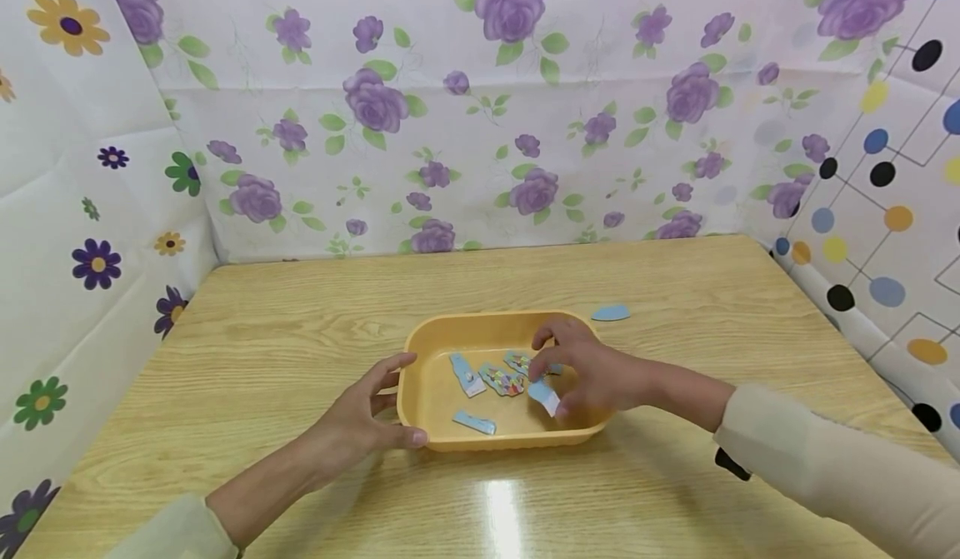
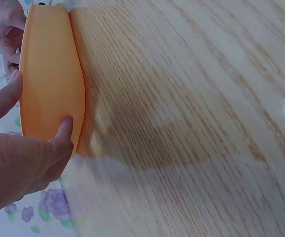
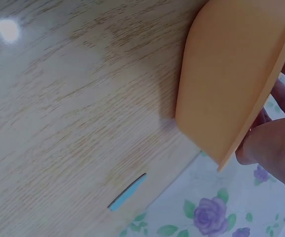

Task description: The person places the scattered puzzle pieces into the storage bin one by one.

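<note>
A yellow-orange plastic tray [image 1: 506, 441] stands on the table with several light-blue and printed cardboard puzzle pieces inside. My left hand [image 1: 360, 413] holds the tray's left end, its thumb at the front corner and fingers along the end wall; the left wrist view shows fingertips against the outer wall. Reaching over the right end, my right hand [image 1: 600, 369] has finger and thumb at opposite edges of a blue-and-white puzzle piece [image 1: 543, 396]. Left of it lie a colourful piece [image 1: 501, 380], a long blue piece [image 1: 467, 373] and a narrow one [image 1: 474, 422]. In the right wrist view, the tray wall hides the fingertips.
One blue puzzle piece [image 1: 611, 313] lies on the wooden table [image 1: 300, 309] behind the tray's right end. A purple-flowered cloth [image 1: 465, 126] hangs along the back edge, with patterned cloths at both sides. Light reflects off the table in front of the tray.
</note>
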A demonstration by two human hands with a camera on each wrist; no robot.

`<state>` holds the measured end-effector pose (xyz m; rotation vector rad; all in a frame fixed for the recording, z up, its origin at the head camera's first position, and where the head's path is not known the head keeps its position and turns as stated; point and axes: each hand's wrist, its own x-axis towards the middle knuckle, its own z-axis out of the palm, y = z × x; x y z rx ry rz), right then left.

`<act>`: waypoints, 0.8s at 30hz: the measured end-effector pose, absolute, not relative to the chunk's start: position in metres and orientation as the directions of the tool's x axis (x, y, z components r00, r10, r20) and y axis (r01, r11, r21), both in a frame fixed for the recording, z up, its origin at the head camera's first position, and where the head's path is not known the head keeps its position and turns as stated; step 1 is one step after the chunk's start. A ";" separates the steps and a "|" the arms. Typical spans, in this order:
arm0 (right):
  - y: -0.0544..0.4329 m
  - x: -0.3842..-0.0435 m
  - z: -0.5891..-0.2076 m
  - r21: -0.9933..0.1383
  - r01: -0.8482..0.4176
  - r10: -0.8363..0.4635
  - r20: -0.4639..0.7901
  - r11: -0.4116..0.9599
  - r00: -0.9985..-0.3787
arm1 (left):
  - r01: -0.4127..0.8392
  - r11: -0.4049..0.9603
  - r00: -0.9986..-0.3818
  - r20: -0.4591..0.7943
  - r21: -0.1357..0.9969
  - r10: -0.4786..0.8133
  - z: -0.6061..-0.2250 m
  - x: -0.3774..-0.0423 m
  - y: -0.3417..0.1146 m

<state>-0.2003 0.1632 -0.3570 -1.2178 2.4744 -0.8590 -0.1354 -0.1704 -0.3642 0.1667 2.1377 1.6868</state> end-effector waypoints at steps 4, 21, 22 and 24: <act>0.158 -0.197 -0.357 -0.568 -0.647 -0.790 -0.009 0.508 -0.613 | -0.156 0.260 -0.908 -0.242 0.953 0.341 -0.364 -0.135 -0.171; 0.160 -0.201 -0.355 -0.611 -0.613 -0.767 0.015 0.500 -0.641 | -0.160 0.261 -0.907 -0.246 0.952 0.341 -0.364 -0.135 -0.170; 0.161 -0.202 -0.354 -0.615 -0.612 -0.766 0.019 0.497 -0.642 | -0.161 0.260 -0.907 -0.246 0.952 0.340 -0.364 -0.135 -0.170; 0.163 -0.205 -0.352 -0.633 -0.599 -0.758 0.030 0.490 -0.652 | -0.161 0.262 -0.908 -0.247 0.951 0.338 -0.364 -0.135 -0.170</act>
